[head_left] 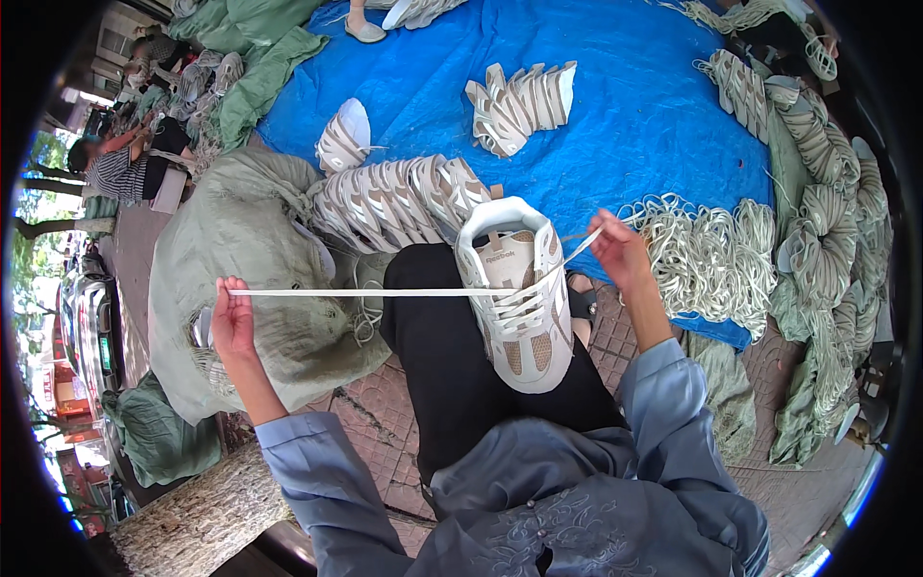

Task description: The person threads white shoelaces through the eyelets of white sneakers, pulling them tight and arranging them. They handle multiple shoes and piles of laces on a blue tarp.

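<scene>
A beige and white sneaker upper rests on my thigh, its toe toward me and its collar away. White lace crosses its lower eyelets in several rows. Out to the left, my left hand pinches one end of the shoelace, which runs straight and taut from the shoe. My right hand is raised beside the collar on the right, fingers closed on the other, shorter stretch of lace. No sole shows under the upper from here.
Stacked uppers and another row lie on a blue tarp. A heap of white laces is on the right, near more bundled uppers. A bulging grey-green sack stands left. Seated people are at far left.
</scene>
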Tool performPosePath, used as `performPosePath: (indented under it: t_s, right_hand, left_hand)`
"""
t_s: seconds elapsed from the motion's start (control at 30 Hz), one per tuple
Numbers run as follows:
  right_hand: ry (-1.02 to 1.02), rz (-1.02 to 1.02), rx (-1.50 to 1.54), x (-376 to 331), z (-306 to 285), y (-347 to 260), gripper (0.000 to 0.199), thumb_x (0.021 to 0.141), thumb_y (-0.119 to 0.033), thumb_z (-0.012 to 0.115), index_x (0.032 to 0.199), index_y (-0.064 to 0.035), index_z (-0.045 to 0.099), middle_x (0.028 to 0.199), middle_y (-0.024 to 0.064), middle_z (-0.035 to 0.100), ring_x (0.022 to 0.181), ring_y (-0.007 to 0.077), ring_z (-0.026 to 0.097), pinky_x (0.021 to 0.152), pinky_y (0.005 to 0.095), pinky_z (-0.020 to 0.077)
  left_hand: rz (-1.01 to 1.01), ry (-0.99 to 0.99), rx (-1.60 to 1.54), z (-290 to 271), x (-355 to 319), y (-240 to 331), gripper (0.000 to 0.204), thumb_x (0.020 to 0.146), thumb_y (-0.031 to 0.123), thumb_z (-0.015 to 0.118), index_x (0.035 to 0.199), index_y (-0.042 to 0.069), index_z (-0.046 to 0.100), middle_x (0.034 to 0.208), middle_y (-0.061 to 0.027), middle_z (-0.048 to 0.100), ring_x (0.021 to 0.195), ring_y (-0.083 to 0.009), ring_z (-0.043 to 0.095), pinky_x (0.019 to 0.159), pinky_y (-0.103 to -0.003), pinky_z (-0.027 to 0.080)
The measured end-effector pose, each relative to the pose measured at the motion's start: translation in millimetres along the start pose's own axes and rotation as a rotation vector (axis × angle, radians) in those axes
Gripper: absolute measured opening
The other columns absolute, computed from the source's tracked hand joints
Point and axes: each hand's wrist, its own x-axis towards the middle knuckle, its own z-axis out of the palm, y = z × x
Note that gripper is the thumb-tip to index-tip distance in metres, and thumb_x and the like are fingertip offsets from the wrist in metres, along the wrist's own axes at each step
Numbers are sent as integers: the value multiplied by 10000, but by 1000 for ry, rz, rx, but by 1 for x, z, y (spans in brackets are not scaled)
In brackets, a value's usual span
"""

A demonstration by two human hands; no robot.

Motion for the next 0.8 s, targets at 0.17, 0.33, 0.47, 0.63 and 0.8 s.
performPosePath:
  t_s: [0.17, 0.33, 0.47, 0.63, 0.8]
  right_hand:
    - [-160, -313, 112, -3, -26, -117, 176, 836, -114, 546, 975, -14, 507, 851, 59, 553, 790, 157, 532, 735, 275, 444]
    - [-223, -575, 72, -11, -116, -281, 160, 874, -88, 479, 980, 32, 488, 805, 62, 510, 680, 124, 455, 647, 250, 393]
    - [-256, -626, -18, -51, -203, -437, 184, 885, -98, 465, 998, 48, 473, 789, 38, 477, 568, 83, 364, 470, 183, 310]
    - [253, -838, -427, -84, -249, -513, 253, 869, -83, 490, 1083, 51, 487, 837, 41, 542, 480, 25, 298, 378, 150, 221]
    - [522, -920, -625, -160, -329, -541, 323, 854, -181, 514, 1116, 8, 522, 889, 59, 597, 451, 0, 298, 359, 146, 212]
  left_hand:
    - [252, 263, 193, -77, 34, 99, 261, 856, -8, 454, 1098, -105, 443, 1024, -199, 537, 984, -287, 536, 908, -396, 452]
    - [403, 365, 333, -151, 41, 230, 237, 870, 17, 439, 1076, -99, 458, 1018, -205, 536, 957, -288, 552, 885, -381, 474]
    - [438, 355, 347, -185, 44, 274, 212, 860, 20, 460, 1042, -83, 491, 953, -174, 547, 897, -260, 559, 835, -346, 491]
    - [541, 414, 542, -181, -29, 315, 174, 836, 6, 491, 991, -60, 534, 813, -112, 567, 759, -190, 576, 728, -287, 517]
    - [635, 769, 623, -194, -52, 248, 176, 828, 7, 492, 979, -72, 535, 777, -120, 557, 732, -200, 582, 728, -307, 519]
